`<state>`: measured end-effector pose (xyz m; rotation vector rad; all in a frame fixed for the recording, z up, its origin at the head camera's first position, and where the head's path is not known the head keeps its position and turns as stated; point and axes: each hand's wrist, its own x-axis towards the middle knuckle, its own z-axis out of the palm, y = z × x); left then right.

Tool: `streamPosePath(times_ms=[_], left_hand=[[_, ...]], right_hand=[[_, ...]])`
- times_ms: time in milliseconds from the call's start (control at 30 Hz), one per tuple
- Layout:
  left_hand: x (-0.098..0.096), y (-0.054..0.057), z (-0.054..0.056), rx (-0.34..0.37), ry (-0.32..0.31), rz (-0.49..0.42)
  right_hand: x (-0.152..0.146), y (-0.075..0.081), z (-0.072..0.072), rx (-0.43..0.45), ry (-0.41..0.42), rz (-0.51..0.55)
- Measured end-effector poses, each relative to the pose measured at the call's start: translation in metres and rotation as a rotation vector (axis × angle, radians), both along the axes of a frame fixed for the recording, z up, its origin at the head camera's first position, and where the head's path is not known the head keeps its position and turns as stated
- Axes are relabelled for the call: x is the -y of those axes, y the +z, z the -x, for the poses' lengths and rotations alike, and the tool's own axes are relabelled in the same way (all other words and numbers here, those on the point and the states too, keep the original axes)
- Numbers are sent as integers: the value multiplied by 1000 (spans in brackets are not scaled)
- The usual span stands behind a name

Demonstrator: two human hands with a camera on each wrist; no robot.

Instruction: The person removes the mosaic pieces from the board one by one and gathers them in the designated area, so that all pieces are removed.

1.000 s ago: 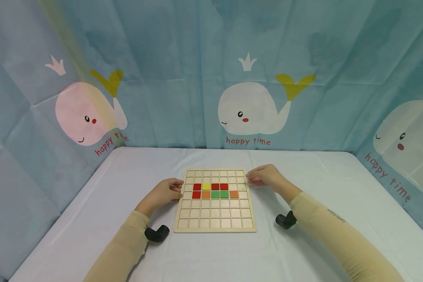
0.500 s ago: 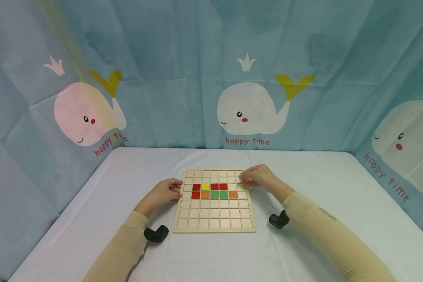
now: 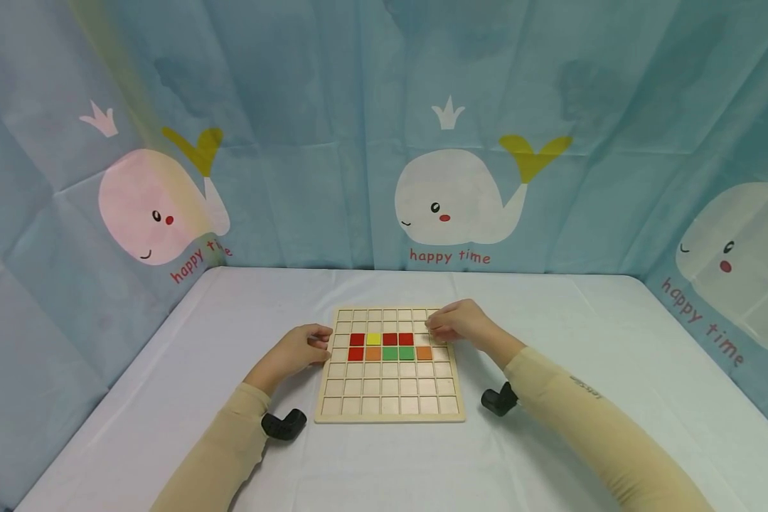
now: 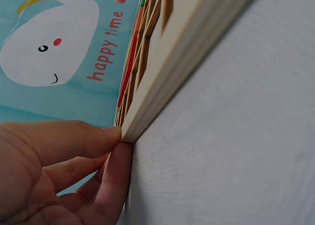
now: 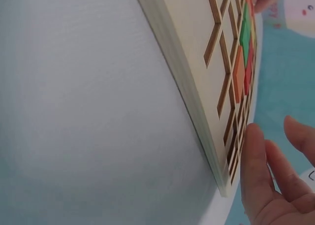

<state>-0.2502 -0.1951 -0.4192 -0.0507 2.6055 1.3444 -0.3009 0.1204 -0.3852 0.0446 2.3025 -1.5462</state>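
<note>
A light wooden grid board [image 3: 390, 417] lies on the table, with two rows of coloured square tiles set in its cells. Red, yellow, orange and green tiles show, an orange tile [image 3: 424, 353] being the rightmost. My left hand [image 3: 291, 352] rests at the board's left edge. In the left wrist view, its thumb and a fingertip touch the board's side [image 4: 147, 112]. Over the board's upper right reaches my right hand [image 3: 464, 323], fingertips close to the upper row's right end. The right wrist view shows its fingers [image 5: 253, 146] apart, with nothing between them.
A white cloth covers the table [image 3: 550, 313]. Behind it hangs a blue curtain [image 3: 333, 213] printed with whales and crowns. Black wrist-worn devices [image 3: 284, 425] stick out from both beige sleeves.
My right hand has moved left from beside the board's right edge to over its upper right cells. The left hand and the tiles stay in place.
</note>
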Motion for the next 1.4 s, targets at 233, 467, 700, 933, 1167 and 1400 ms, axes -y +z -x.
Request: streamPosePath(times_ms=[233,467,700,933,1167,1400], left_hand=[[0,0,0,4,1,-4],[0,1,0,6,2,-4],[0,3,-1,5,-12,-6],[-1,2,-1,12,6,-5],[-1,2,-1,5,1,-5],[-2,3,-1,3,-4,-10]], right_hand=[[7,-1,1,23,-9,26],[13,-4,1,14,-2,13],[20,-3,-1,8,25,0],[24,-5,-3,-4,36,-3],[27,-8,-2,-9,40,-24],[28,-9,-2,-19,54,-44]])
